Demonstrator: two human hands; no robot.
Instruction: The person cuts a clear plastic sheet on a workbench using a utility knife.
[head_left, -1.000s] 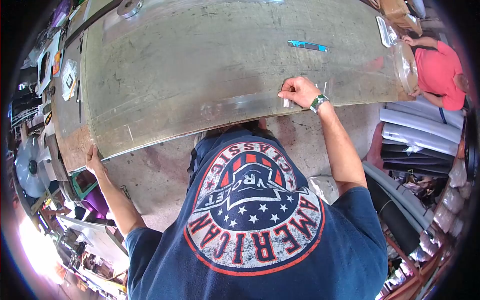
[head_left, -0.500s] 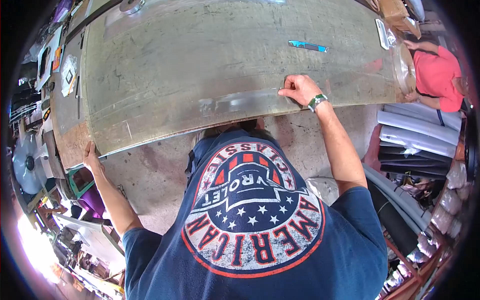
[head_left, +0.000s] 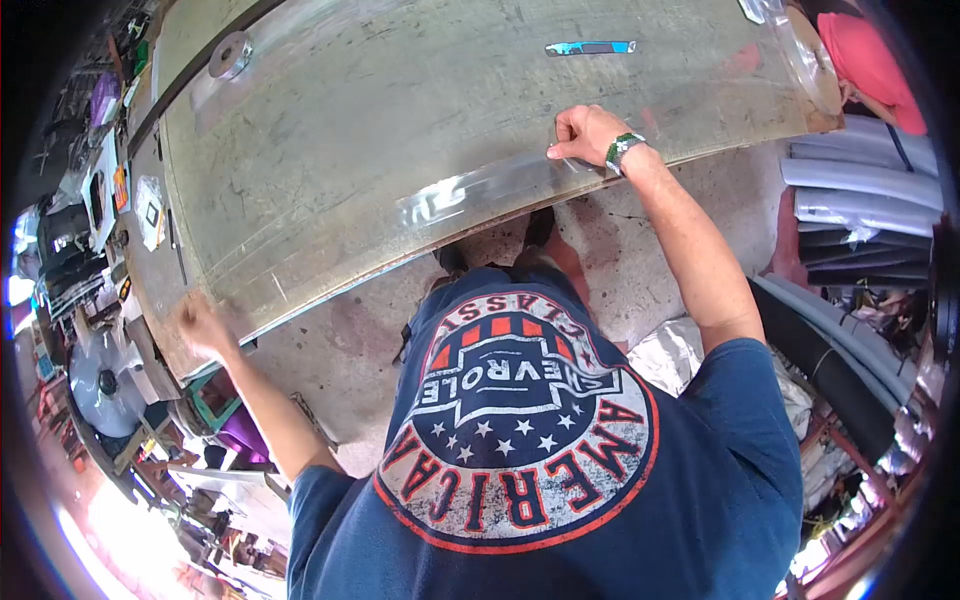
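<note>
A clear plastic sheet (head_left: 440, 203) lies over the large worn table (head_left: 340, 120), with bright glare along its near edge. My right hand (head_left: 592, 137), a beaded band at its wrist, pinches that edge between thumb and fingers. Over the table's near left corner is my left hand (head_left: 203, 325), smeared by motion; its fingers cannot be made out. Beyond my right hand, a blue utility knife (head_left: 590, 47) rests on the table.
A roll of tape (head_left: 231, 55) sits at the far left beside a long dark bar (head_left: 200, 72). At the far right stands a person in a red shirt (head_left: 872, 65). Rolls of sheet material (head_left: 860, 185) are stacked on the right. A fan (head_left: 105, 385) is at left.
My left hand has come up off the table's corner edge and is moving. My right hand keeps its pinch on the sheet. The view has shifted, and the glare on the sheet looks brighter.
</note>
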